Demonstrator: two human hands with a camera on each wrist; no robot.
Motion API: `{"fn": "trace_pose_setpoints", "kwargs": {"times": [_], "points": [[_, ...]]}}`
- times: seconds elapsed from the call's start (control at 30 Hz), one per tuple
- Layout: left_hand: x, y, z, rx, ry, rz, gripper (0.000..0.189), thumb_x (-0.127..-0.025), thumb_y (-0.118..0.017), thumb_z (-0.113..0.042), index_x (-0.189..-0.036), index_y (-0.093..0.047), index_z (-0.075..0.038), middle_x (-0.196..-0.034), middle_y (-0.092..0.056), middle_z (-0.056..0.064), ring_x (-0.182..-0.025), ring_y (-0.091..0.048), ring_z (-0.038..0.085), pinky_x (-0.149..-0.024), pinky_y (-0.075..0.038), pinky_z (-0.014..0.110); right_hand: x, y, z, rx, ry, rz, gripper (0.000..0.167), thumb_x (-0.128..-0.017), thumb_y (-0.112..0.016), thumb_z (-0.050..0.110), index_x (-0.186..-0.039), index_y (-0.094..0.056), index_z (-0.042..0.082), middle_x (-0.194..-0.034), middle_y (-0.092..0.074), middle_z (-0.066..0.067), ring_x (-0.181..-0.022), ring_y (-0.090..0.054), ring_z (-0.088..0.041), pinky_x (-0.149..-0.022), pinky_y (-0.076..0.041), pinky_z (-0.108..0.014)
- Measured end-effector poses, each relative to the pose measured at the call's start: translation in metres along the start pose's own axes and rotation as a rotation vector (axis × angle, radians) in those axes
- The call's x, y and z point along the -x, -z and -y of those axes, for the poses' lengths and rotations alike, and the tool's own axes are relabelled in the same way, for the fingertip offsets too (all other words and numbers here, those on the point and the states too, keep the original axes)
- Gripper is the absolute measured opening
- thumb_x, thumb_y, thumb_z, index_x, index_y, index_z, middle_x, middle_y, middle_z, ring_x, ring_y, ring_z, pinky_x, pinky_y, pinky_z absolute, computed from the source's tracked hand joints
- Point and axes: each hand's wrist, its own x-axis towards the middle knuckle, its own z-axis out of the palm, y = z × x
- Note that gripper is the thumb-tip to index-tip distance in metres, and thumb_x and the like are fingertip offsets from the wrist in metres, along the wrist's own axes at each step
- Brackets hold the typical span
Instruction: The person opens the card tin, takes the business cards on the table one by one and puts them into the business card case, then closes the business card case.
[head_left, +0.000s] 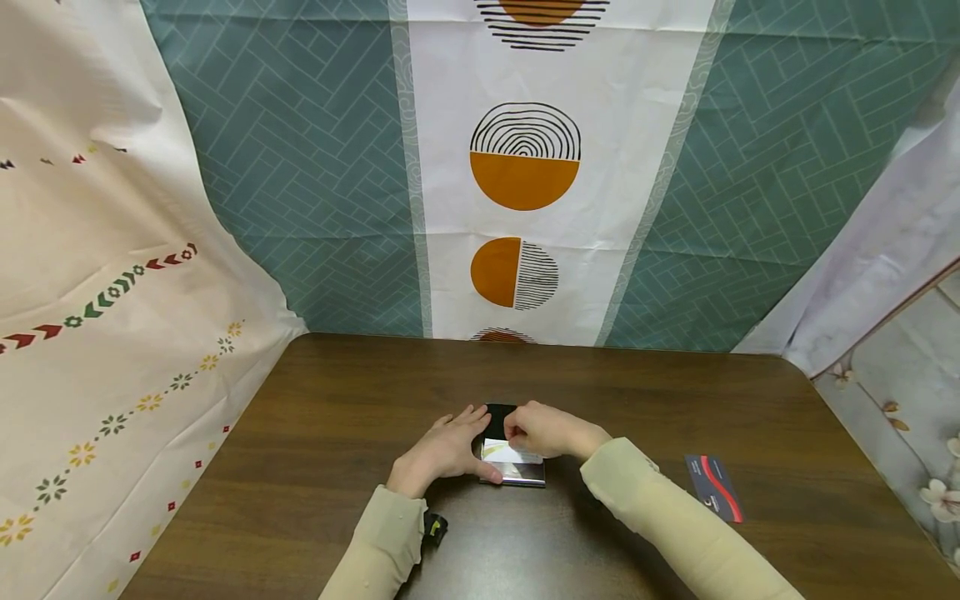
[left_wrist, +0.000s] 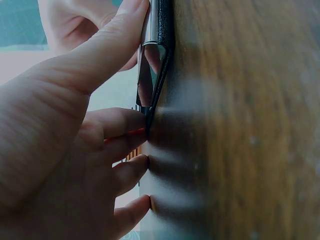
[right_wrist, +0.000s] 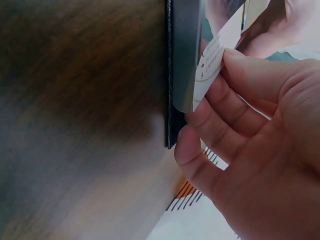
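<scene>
An open business card holder (head_left: 527,477), with a shiny metal tray and a black flap, lies on the table. My left hand (head_left: 442,450) steadies its left side, the thumb on the metal tray and the fingers spread toward the black flap (head_left: 497,423). In the left wrist view, those fingertips reach down to the table beside the holder. My right hand (head_left: 551,429) pinches a white business card (right_wrist: 215,57) between thumb and fingers. The card stands tilted at the tray's edge in the right wrist view. Part of it is hidden behind my right fingers in the head view.
A dark card with a red stripe (head_left: 716,490) lies on the brown wooden table (head_left: 360,392) to the right. Patterned cloths (head_left: 337,208) hang behind and at both sides of the table. A black strap item (head_left: 433,529) shows at my left wrist.
</scene>
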Motion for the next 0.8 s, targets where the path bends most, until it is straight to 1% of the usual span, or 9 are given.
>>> {"fn": "trace_pose_setpoints", "kwargs": {"times": [0.2,0.43,0.57,0.8], "points": [[-0.0009,-0.0011,0.0007,-0.009,-0.004,-0.003,0.104,-0.073,-0.076,-0.062,-0.152,-0.036,-0.008,-0.159,-0.026,0.006,-0.147,-0.018,0.026,-0.116,-0.016,0.049,0.0014,-0.0024,-0.0007,0.010,0.004,0.008,0.015,-0.091,-0.067,0.006,-0.079,-0.064,0.014,-0.065,-0.050,0.012,-0.058,-0.044,-0.003,-0.056,-0.041,-0.021],[-0.0013,-0.0014,0.0014,-0.012,0.004,-0.004,0.104,-0.072,-0.076,-0.062,-0.152,-0.035,-0.009,-0.160,-0.025,0.005,-0.147,-0.017,0.024,-0.117,-0.015,0.049,0.0029,-0.0033,0.0011,0.012,0.024,-0.012,0.016,-0.089,-0.069,0.005,-0.077,-0.062,0.014,-0.064,-0.049,0.011,-0.059,-0.045,-0.004,-0.057,-0.042,-0.022],[-0.0012,-0.0011,0.0013,-0.007,0.001,-0.007,0.105,-0.072,-0.077,-0.062,-0.152,-0.036,-0.008,-0.159,-0.026,0.006,-0.147,-0.018,0.025,-0.116,-0.016,0.049,0.0040,-0.0037,0.0039,0.015,0.018,-0.011,0.017,-0.088,-0.070,0.005,-0.077,-0.061,0.014,-0.063,-0.048,0.011,-0.058,-0.044,-0.004,-0.056,-0.041,-0.022],[-0.0002,-0.0007,0.0010,0.000,-0.004,-0.008,0.105,-0.072,-0.076,-0.063,-0.152,-0.036,-0.008,-0.159,-0.026,0.006,-0.147,-0.018,0.025,-0.116,-0.016,0.049,0.0071,-0.0058,0.0070,0.041,0.017,-0.031,0.014,-0.089,-0.069,0.006,-0.079,-0.061,0.014,-0.067,-0.050,0.009,-0.061,-0.046,-0.006,-0.058,-0.042,-0.023]]}}
